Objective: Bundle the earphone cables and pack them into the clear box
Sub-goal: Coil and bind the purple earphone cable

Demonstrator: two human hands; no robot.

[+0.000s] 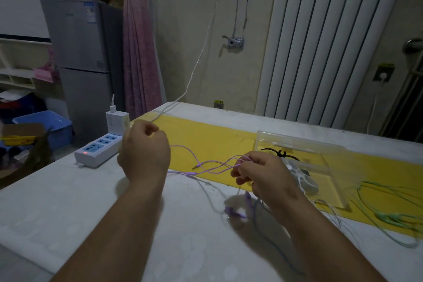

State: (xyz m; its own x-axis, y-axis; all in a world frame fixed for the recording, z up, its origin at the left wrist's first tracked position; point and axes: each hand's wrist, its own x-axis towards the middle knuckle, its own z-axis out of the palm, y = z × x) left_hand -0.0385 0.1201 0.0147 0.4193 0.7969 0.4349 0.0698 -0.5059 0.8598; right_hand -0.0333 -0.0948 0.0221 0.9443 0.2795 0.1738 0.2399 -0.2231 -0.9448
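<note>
Pale blue cable lies loose on white table by the right forearm, not bundled. Right hand has fingers curled, pinching loops of thin purple earphone cable. Left hand is fisted, seemingly on the far end, with the strand between them. Mint-green cable sprawls at right, untouched. Beyond, clear plastic box on yellow runner holds one white earphone bundle. Looks like one packed, at least three left.
</note>
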